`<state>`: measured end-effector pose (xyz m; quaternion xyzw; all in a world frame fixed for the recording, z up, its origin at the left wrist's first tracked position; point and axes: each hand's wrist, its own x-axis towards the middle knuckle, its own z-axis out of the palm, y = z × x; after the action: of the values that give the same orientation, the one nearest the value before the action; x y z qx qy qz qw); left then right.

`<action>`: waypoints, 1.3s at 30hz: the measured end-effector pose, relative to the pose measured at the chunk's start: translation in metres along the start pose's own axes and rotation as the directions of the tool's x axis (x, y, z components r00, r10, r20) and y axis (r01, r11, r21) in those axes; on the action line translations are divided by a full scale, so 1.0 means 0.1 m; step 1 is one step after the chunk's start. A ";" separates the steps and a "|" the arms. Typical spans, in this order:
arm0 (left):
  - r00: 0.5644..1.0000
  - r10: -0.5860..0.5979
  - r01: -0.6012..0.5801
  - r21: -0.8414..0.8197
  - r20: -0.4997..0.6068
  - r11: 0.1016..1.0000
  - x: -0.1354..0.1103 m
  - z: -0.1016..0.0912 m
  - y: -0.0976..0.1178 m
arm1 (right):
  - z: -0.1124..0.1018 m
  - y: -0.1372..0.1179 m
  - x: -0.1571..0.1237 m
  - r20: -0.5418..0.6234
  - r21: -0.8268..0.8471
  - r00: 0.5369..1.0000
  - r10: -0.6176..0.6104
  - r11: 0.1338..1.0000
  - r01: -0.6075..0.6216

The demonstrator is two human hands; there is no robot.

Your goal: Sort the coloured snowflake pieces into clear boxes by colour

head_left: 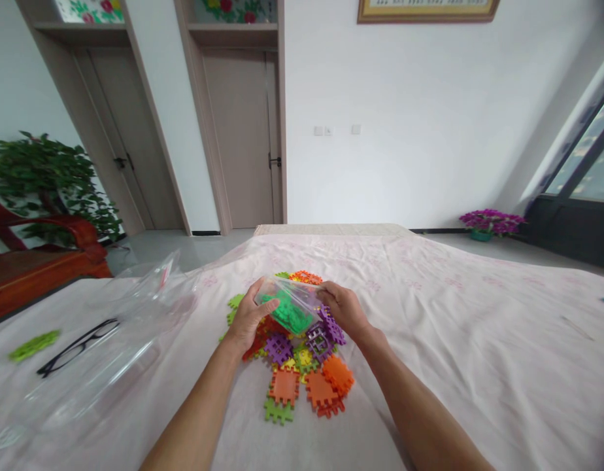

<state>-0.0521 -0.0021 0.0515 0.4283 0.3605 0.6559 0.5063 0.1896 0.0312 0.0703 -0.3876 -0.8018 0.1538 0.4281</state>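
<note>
My left hand and my right hand both grip a small clear plastic bag with green interlocking tiles inside. They hold it just above a pile of plastic interlocking tiles in orange, purple, yellow and green on a pale pink bedsheet. The left hand pinches the bag's left edge and the right hand its right edge. Part of the pile is hidden under the bag and hands.
A large clear plastic bag lies to the left, with black-framed glasses on it and a lone green tile beyond. A red wooden seat and a potted plant stand at the far left.
</note>
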 end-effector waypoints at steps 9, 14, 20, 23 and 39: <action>0.995 -0.028 0.029 -0.010 0.096 1.000 -0.02 0.11 0.08 | 0.02 0.08 -0.05 -0.080 0.059 0.996 0.050 0.997 -0.045; 0.999 -0.033 0.036 -0.090 0.035 0.995 -0.03 0.10 0.02 | 0.21 0.14 -0.06 -0.176 0.150 0.976 0.130 0.983 -0.104; 0.995 -0.097 0.101 -0.180 0.031 0.978 -0.04 0.07 -0.05 | 0.37 0.21 -0.07 0.073 0.402 0.979 0.191 0.893 -0.204; 0.992 -0.121 0.127 -0.168 0.045 0.978 -0.03 0.06 -0.06 | 0.33 0.22 -0.10 0.123 0.355 0.982 0.141 0.918 -0.176; 0.978 -0.203 0.205 -0.045 0.050 0.978 -0.04 0.17 0.06 | 0.00 0.47 -0.04 -0.154 0.083 0.987 0.048 0.996 -0.036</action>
<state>-0.0385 -0.0070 0.0627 0.3909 0.3746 0.5994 0.5896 0.2141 0.0590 0.0410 -0.3978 -0.7507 0.1638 0.5013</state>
